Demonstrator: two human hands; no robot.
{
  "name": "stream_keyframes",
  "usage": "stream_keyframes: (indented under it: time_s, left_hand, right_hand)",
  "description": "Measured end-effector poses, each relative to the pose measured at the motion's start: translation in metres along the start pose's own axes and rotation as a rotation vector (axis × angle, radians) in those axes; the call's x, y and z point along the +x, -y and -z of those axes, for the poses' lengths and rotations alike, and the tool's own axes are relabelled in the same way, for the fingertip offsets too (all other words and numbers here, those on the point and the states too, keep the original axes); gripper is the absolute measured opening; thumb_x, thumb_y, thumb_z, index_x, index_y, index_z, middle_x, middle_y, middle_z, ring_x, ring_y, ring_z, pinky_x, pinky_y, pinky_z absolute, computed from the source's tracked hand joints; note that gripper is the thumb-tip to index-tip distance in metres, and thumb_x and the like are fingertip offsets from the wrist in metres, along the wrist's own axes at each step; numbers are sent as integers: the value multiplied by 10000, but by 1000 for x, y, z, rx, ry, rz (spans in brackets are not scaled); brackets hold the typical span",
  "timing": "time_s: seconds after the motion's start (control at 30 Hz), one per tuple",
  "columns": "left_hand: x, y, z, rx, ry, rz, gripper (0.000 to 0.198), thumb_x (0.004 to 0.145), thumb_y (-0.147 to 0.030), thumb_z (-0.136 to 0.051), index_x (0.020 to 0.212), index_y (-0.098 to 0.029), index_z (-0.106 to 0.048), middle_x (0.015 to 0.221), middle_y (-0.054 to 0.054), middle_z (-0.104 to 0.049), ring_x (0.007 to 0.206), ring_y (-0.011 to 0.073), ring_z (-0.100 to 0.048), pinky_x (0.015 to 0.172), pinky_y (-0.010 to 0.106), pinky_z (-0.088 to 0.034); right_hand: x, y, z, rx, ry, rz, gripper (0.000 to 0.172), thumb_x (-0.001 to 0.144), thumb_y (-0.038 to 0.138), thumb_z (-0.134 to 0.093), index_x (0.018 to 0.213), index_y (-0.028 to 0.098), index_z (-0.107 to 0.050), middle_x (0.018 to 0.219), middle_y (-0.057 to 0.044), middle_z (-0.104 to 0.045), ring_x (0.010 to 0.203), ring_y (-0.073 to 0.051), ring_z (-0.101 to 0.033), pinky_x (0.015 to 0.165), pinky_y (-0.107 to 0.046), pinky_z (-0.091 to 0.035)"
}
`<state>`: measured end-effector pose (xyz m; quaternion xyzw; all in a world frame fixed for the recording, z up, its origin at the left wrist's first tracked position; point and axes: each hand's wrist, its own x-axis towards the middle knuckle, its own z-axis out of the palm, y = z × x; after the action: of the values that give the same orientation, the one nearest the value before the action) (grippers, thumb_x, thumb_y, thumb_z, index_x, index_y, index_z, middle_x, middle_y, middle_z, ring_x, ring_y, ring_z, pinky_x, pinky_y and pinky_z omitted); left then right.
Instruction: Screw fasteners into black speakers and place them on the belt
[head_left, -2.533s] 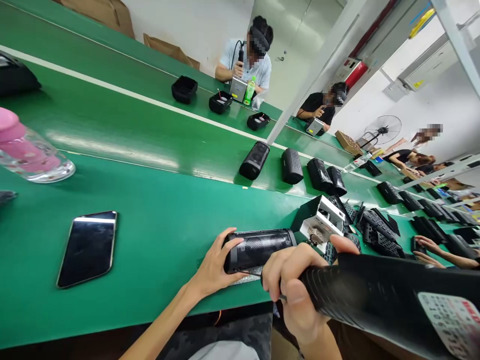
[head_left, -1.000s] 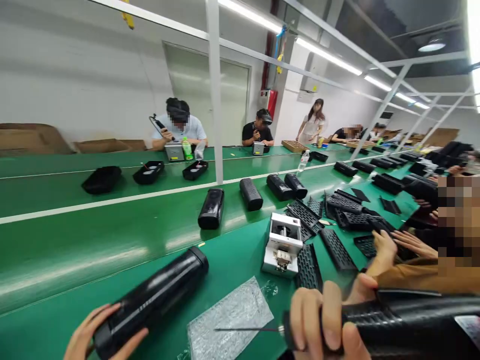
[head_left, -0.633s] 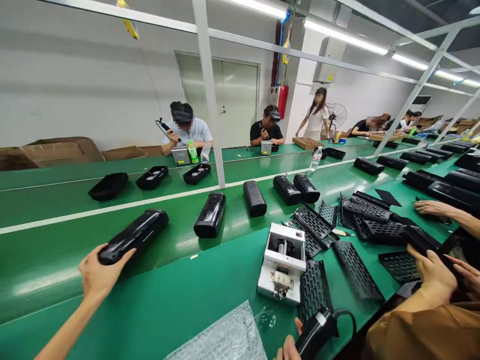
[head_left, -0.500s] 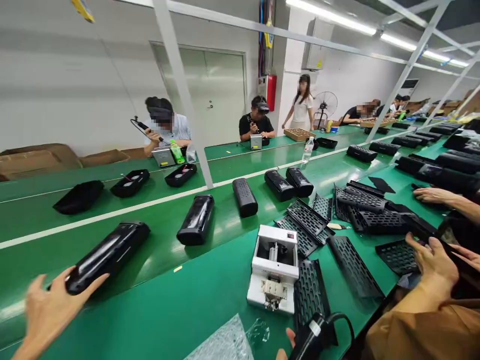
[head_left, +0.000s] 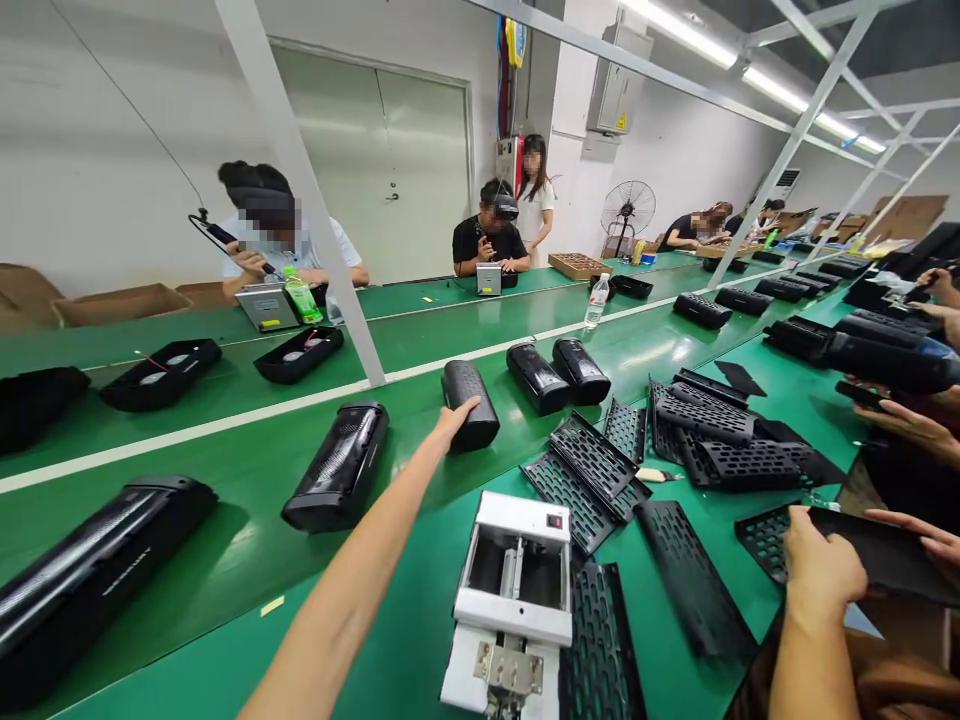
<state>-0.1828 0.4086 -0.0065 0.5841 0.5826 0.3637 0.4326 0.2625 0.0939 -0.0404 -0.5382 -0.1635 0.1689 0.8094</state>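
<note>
My left hand (head_left: pixel 454 420) reaches forward across the bench and grips the near end of a black speaker housing (head_left: pixel 466 380) with a perforated top. That housing lies on the green belt. To its left is another glossy black speaker housing (head_left: pixel 337 465), and a longer one (head_left: pixel 112 560) lies farther left, partly cut off by the frame. Two more black housings (head_left: pixel 537 378) sit just to the right of my hand. My right hand is out of view. Below my outstretched arm stands a white desktop machine (head_left: pixel 517 610) with a metal mechanism at its front.
Black perforated grille panels (head_left: pixel 592 460) are piled right of the machine. At the right edge, a co-worker's hands (head_left: pixel 825 565) hold a dark panel. A metal post (head_left: pixel 300 190) rises in front of me. People work across the belt, near a water bottle (head_left: pixel 597 300).
My left hand has left the long housing at left and moved right onto the perforated one. My right hand and the black corded tool have gone out of view. The view has shifted.
</note>
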Motion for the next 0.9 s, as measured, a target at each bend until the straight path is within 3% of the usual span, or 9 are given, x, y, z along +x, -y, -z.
stream_keyframes:
  time_s: [0.2,0.37,0.43,0.5,0.53,0.6,0.7,0.77,0.9]
  left_hand:
    - [-25,-19,0,-16,-97,79,460,1100,-459,-791,1471,-205,-695,1488,128,-720,1269,306,-753,1071,545,-677]
    - [-124,-4,91,122,-171,-129,765,965,-464,-906,1628,-227,-607,1660,178,-653,1481,394,-670,1280,657,-532]
    - [-195,22,138,209,-203,-213,1024,830,-517,-950,1733,-310,-514,1729,148,-622,1550,463,-621,1319,705,-487]
    - [-271,59,178,317,-272,-304,1006,817,-617,-891,1734,-481,-497,1696,57,-666,1525,497,-649,1258,763,-533]
    - [-307,78,193,493,-351,-499,944,854,-684,-821,1727,-563,-485,1597,45,-741,1382,499,-756,1106,757,-647]
    - [-369,112,210,768,-380,-752,888,942,-628,-695,1772,-617,-379,1479,51,-811,1163,475,-851,895,705,-741]
    - [-424,142,210,985,-322,-870,904,967,-474,-588,1815,-563,-286,1395,58,-854,1082,452,-878,808,651,-778]
    - [-437,152,202,1037,-287,-854,966,934,-432,-622,1818,-553,-251,1405,33,-851,1150,448,-868,842,648,-784]
    - [-446,165,192,1114,-263,-902,1039,897,-444,-705,1835,-487,-259,1470,57,-820,1278,478,-818,905,690,-762]
  right_hand:
    - [1,12,-11,-5,124,55,365,702,49,-746,740,412,-739,370,185,-241,475,52,259,606,-121,272]
    - [-38,43,-35,107,212,16,299,920,182,-894,776,287,-654,445,143,-176,395,18,82,484,-103,169]
    - [-89,47,-40,146,241,-44,285,1053,363,-876,889,264,-664,513,125,-332,377,-26,-168,370,-130,-21]
    - [-171,35,-41,157,289,-136,284,1107,527,-802,1031,272,-701,586,79,-501,427,-70,-394,387,-138,-215]
    - [-219,24,-41,150,320,-188,335,1026,569,-869,1102,281,-717,604,90,-520,425,-85,-424,381,-151,-282]
    - [-318,-6,-39,121,380,-310,501,753,553,-1060,1096,364,-748,585,95,-522,396,-156,-478,353,-260,-380]
    - [-425,-46,-31,224,190,-562,632,738,667,-1023,1216,378,-727,650,97,-548,445,-123,-495,471,-283,-489]
    - [-452,-57,-26,259,169,-626,716,772,628,-1025,1355,387,-688,707,98,-556,490,-127,-518,514,-285,-502]
    - [-445,-30,-22,314,211,-567,720,915,550,-963,1519,388,-607,767,99,-543,494,-104,-488,493,-243,-444]
